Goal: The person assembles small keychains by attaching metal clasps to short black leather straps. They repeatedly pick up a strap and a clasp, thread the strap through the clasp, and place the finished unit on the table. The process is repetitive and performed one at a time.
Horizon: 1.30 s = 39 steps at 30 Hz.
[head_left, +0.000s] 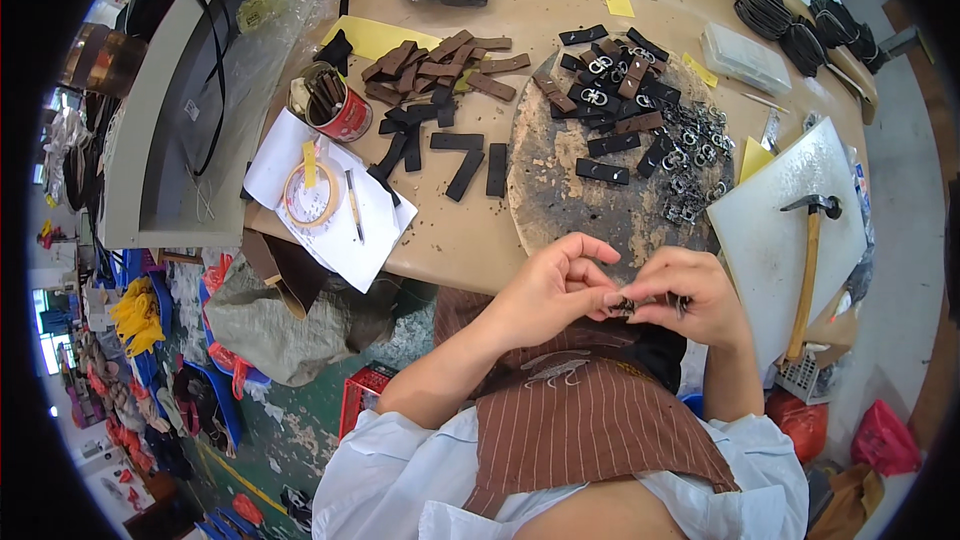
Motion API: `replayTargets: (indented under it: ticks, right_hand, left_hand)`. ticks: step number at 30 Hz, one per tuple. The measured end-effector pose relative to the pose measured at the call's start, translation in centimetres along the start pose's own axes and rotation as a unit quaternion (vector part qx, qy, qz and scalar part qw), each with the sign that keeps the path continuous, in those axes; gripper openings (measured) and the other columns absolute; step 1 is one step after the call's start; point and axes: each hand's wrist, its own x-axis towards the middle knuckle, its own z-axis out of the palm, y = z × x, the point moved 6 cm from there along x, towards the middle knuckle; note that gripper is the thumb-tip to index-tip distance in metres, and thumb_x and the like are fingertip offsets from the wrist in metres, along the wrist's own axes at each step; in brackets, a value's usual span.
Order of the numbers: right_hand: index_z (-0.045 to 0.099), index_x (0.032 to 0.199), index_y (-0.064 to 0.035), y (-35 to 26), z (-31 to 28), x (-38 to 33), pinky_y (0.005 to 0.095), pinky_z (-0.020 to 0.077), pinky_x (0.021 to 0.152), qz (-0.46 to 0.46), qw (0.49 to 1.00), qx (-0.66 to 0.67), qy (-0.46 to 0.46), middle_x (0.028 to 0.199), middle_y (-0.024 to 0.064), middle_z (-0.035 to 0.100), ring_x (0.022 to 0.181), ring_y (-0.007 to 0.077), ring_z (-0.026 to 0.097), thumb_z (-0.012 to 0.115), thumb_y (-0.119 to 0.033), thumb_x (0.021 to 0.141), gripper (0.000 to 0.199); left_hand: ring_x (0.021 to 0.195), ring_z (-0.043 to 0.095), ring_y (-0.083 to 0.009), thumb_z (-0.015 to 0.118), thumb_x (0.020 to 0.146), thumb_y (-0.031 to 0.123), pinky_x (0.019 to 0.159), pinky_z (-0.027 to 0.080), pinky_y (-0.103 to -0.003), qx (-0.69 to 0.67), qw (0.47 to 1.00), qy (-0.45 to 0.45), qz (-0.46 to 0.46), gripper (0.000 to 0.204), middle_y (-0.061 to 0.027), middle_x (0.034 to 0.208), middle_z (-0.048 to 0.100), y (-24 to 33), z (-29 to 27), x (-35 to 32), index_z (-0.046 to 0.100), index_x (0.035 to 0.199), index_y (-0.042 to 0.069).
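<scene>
My left hand and my right hand meet over my lap, at the near edge of a round, worn work board. Thumb and fingers of both are pinched on a small dark metal piece; its exact kind is too small to make out. Another bit of metal shows among the right fingers. On the board beyond lie a heap of small silver metal clasps and several black leather strips and brown leather strips, some with metal fittings on them.
Left of the board are loose brown strips, a red tin, a tape roll and a pen on white paper. A hammer rests on a white slab at right, near a clear plastic box.
</scene>
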Motion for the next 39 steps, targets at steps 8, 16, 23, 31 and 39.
replayTargets:
  ticks: [8,16,23,31,39]
  right_hand:
    - [0.061,0.081,-0.0024,0.0,1.4,-0.7,0.0254,0.0443,0.051,-0.024,0.98,-0.143,0.137,0.075,0.0072,0.057,0.06,0.0157,0.055,0.068,0.002,0.071,0.013]
    - [0.06,0.088,-0.0041,1.3,2.8,-1.3,0.0222,0.0384,0.052,0.002,0.962,-0.008,0.274,0.078,0.0052,0.054,0.06,0.0105,0.049,0.07,-0.002,0.071,0.02]
    - [0.067,0.097,-0.0059,1.2,1.2,0.1,0.0209,0.0376,0.055,0.074,0.992,0.094,0.038,0.085,0.0013,0.056,0.066,0.0076,0.047,0.072,-0.003,0.069,0.029]
    - [0.068,0.084,-0.0054,-0.3,2.2,0.4,0.0225,0.0384,0.051,0.039,0.983,0.147,-0.105,0.08,0.0014,0.056,0.061,0.0092,0.049,0.078,-0.007,0.064,0.022]
    - [0.067,0.081,-0.0055,0.3,2.0,-0.1,0.0229,0.0409,0.055,0.033,0.994,0.103,0.0,0.078,0.0024,0.056,0.064,0.0101,0.052,0.075,-0.008,0.068,0.015]
  left_hand:
    - [0.083,0.059,-0.0096,0.059,0.083,0.001,0.071,0.049,-0.022,0.172,0.973,0.125,0.084,0.026,-0.0058,0.089,0.058,1.3,-0.2,-1.0,0.045,0.105,0.003]
    - [0.08,0.057,-0.0057,0.058,0.084,0.0,0.071,0.048,-0.019,-0.209,0.968,0.124,0.063,0.034,-0.0013,0.091,0.058,-0.9,-0.2,-0.2,0.049,0.116,0.002]
    - [0.08,0.058,-0.0078,0.062,0.079,-0.004,0.073,0.047,-0.02,-0.063,0.993,0.015,0.095,0.063,-0.0045,0.086,0.059,1.2,-0.6,-1.0,0.034,0.135,0.003]
    - [0.074,0.058,-0.0056,0.066,0.076,-0.001,0.067,0.047,-0.018,0.027,0.997,-0.06,-0.027,0.06,-0.0024,0.081,0.059,0.8,0.8,-2.3,0.039,0.13,0.002]
    - [0.076,0.06,-0.0089,0.064,0.078,0.003,0.067,0.05,-0.021,-0.052,0.996,-0.041,-0.06,0.044,-0.0053,0.085,0.061,0.4,0.1,-1.7,0.045,0.118,-0.001]
